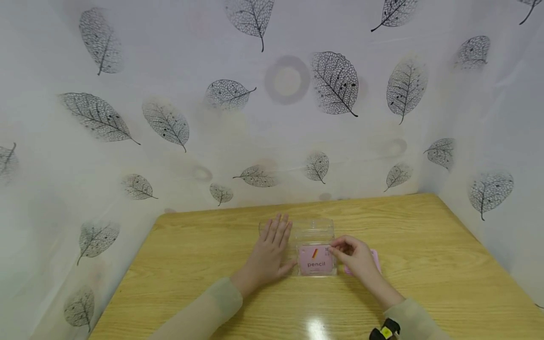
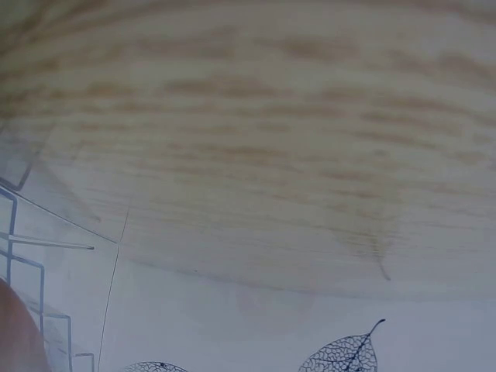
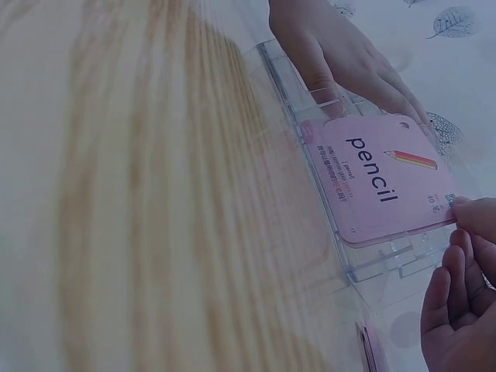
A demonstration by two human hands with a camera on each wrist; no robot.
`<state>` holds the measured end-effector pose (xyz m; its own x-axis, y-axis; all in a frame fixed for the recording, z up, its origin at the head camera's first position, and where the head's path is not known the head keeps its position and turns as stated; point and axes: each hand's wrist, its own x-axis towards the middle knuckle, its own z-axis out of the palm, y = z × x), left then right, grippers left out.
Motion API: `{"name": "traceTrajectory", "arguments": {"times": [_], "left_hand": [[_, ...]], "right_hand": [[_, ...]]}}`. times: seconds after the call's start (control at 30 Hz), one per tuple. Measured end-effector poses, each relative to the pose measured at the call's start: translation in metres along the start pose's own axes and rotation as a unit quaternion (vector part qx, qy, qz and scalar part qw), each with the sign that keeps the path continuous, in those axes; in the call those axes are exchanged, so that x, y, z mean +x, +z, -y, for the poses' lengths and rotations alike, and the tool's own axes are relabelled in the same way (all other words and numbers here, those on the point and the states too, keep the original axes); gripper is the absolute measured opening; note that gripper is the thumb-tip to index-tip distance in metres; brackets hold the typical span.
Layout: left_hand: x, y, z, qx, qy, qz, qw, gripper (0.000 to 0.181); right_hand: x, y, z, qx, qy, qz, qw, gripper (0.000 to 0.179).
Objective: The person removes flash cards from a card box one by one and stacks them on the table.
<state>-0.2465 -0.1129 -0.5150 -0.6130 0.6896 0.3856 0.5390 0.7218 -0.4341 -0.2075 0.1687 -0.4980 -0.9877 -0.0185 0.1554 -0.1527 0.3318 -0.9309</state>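
A pink flash card (image 1: pixel 316 260) printed "pencil", with a small pencil picture, lies over a clear plastic holder (image 1: pixel 318 225) on the table. My right hand (image 1: pixel 359 259) pinches the card's right corner between thumb and fingertips. In the right wrist view the card (image 3: pixel 387 182) overlaps the holder, its edge showing what looks like more than one layer. My left hand (image 1: pixel 267 257) lies with straight fingers over the holder's left part, thumb near the card's left edge. The left wrist view catches only a bit of skin (image 2: pixel 17 333) beside clear stepped edges (image 2: pixel 43 287).
More pink cards (image 1: pixel 376 260) lie on the wooden table (image 1: pixel 191 264), partly hidden behind my right hand. A pale curtain (image 1: pixel 191 71) with leaf prints closes off the back and sides. A black band (image 1: pixel 384 329) sits at the right wrist.
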Motion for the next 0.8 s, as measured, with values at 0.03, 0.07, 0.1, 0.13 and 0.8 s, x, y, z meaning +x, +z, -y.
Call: {"name": "traceTrajectory", "arguments": {"times": [0.03,0.07,0.1,0.13,0.8], "left_hand": [[0.0000,-0.0003,-0.0002,-0.001,-0.001,0.001,1.0000,0.106],[0.0000,-0.0002,-0.0004,0.000,-0.002,0.003,1.0000,0.106],[0.0001,-0.0006,-0.0005,-0.001,-0.003,0.006,1.0000,0.106],[0.0002,-0.0008,-0.0005,-0.002,-0.003,0.007,1.0000,0.106],[0.0010,-0.0075,-0.0014,-0.012,-0.006,0.034,0.9993,0.104]], "right_hand": [[-0.0005,-0.0001,0.0002,0.002,0.001,0.001,1.0000,0.008],[-0.0011,-0.0003,0.0007,0.004,0.002,0.001,1.0000,0.009],[-0.0014,-0.0003,0.0006,0.005,0.003,0.001,1.0000,0.010],[-0.0019,-0.0006,0.0010,0.007,0.001,0.002,1.0000,0.011],[-0.0006,0.0001,-0.0015,0.006,-0.010,-0.002,0.9999,0.010]]}}
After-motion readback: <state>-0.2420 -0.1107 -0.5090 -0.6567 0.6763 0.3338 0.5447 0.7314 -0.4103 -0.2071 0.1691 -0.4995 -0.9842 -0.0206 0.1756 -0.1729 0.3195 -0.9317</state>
